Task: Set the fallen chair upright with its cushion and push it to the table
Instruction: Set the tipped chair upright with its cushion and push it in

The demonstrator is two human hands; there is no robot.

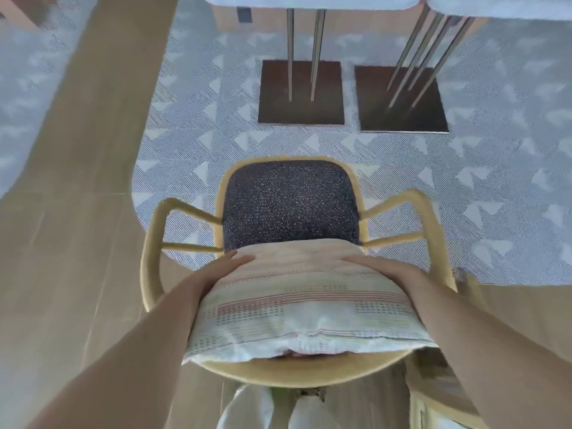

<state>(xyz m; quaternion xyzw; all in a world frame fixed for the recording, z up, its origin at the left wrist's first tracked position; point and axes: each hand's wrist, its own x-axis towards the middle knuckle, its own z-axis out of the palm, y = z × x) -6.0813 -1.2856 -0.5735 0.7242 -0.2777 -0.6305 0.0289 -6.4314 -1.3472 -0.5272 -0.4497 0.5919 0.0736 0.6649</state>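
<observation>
Chair upright on the floor: through the head camera I see one pale yellow armchair (149,274) with a rounded tubular frame standing on its legs, its back rail nearest me and its one dark speckled seat pad (291,205) facing the tables. Each of its two armrests has two cross rails.

One pale cushion (303,305) with red and grey woven bands lies over the rear of the seat pad and against the curved back rail, held between two bare hands. The left hand (230,267) pinches the cushion's left far corner, thumb on top and a fingertip showing behind the edge. The right hand (382,269) lies on the right far corner with its fingers flat on the fabric. I cannot tell whether any curl underneath.

Ahead stand two light-topped tables, the left table (309,0) and the right table (495,4), each on slim metal rods and one dark square base plate. The chair stands apart from them, with blue-and-white patterned carpet (185,119) between. Beige wood-look flooring (77,212) borders the carpet on my left.
</observation>
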